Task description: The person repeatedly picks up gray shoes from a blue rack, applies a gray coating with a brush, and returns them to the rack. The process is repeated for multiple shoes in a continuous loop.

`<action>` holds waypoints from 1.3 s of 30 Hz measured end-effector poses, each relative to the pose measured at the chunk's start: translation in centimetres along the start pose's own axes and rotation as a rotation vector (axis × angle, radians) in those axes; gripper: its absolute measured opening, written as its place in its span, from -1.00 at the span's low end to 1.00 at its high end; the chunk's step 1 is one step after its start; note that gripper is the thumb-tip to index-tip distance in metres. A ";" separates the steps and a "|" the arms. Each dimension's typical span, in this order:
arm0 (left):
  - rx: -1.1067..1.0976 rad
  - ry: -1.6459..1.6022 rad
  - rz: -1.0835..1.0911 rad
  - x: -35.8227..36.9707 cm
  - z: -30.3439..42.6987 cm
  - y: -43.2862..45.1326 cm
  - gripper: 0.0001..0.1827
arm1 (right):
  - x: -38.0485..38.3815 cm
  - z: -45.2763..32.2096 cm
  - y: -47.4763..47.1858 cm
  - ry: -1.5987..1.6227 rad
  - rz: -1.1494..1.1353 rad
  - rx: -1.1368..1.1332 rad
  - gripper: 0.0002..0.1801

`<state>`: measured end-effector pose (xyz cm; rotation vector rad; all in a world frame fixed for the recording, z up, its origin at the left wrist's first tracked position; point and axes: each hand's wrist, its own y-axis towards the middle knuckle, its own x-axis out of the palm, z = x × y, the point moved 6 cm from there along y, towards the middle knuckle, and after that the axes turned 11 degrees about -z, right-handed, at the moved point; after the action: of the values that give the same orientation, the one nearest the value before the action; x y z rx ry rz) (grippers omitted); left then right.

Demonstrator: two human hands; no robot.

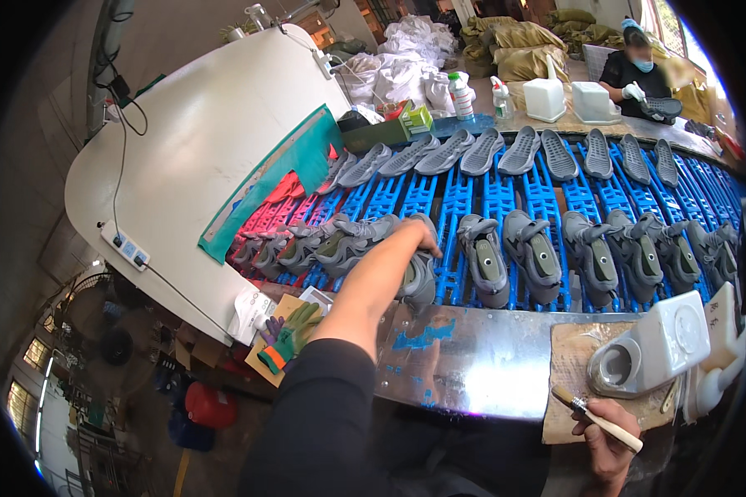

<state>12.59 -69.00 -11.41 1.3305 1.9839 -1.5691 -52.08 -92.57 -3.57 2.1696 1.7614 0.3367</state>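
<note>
My left hand (421,233) reaches over the blue slatted conveyor (452,230) and touches a grey shoe upper (418,279), partly hidden by my forearm; its grip cannot be made out. In my right hand (606,432) is a brush with a wooden handle (621,433), its bristles over a stained cardboard sheet (566,373) at the lower right. Beside it a white plastic glue container (665,341) has a round opening. Grey shoes (485,261) stand in a row along the conveyor's near side, and grey shoe soles (522,151) lie along its far side.
A white machine housing (205,143) with a green flap (273,180) covers the conveyor at left. Gloves (292,335) lie by the metal table edge (460,360). Across the conveyor, a masked person (637,74) holds a sole. Bottles (461,96) and white containers (544,98) stand there.
</note>
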 end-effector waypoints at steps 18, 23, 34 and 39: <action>1.048 -0.541 1.320 24.9 8.0 -40.5 -0.13 | -6.4 0.6 2.5 -0.917 0.054 0.389 -0.74; 1.274 -0.590 1.290 26.4 8.6 -43.5 -0.41 | -5.8 -0.8 2.4 -0.734 0.147 0.347 -0.75; 1.451 -0.407 1.102 27.4 7.3 -42.1 -0.58 | -7.7 4.3 -4.0 -0.108 0.627 0.430 -0.68; 1.518 -0.162 1.150 26.9 7.2 -42.0 -0.57 | -5.6 5.5 -3.9 0.383 0.752 0.432 -0.58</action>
<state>-37.06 -61.72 -6.83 1.9471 -0.5689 -2.1372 -54.67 -97.92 -10.08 3.2252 1.1612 0.6215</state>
